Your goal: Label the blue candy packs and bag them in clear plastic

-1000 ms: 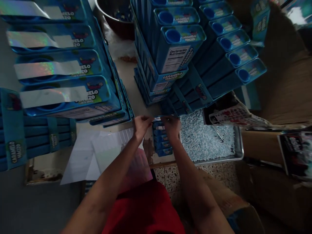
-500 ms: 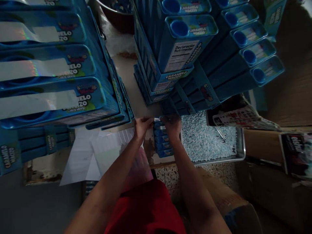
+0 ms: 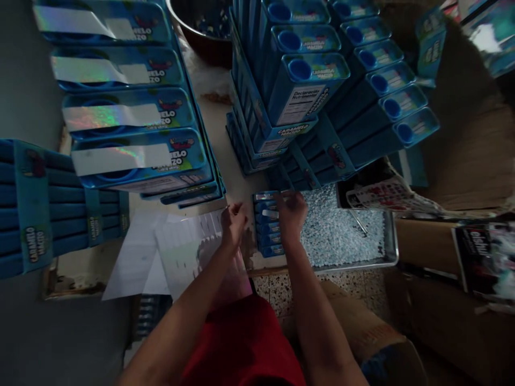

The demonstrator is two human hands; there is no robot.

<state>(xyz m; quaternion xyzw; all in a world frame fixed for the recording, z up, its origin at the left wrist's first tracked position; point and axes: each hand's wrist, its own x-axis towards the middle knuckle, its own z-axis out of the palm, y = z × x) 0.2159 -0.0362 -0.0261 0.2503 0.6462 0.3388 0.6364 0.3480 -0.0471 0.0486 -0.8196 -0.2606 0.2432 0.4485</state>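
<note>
A row of small blue boxes (image 3: 269, 237) stands at the table's front edge, with pale or silvery strips across several tops. My right hand (image 3: 293, 212) is at the right end of the upper boxes, fingers bent and close together; what they grip, if anything, is hidden. A whitish strip (image 3: 270, 214) lies by its fingertips. To the left of the row, apart from it, my left hand (image 3: 234, 226) is closed in a pinch; anything in it is too small to name. Below that hand lies a sheet with pale strips (image 3: 183, 252).
Large blue caramel boxes are stacked at left (image 3: 140, 155) and centre (image 3: 298, 102), rising close above the hands. A metal tray (image 3: 392, 241) of small pale blue and white pieces stands at right, tongs in it. A bowl (image 3: 205, 40) sits at the back.
My left hand has drawn back left and down from the top small box. My right hand has shifted slightly right, uncovering more of the row. The camera view has shifted.
</note>
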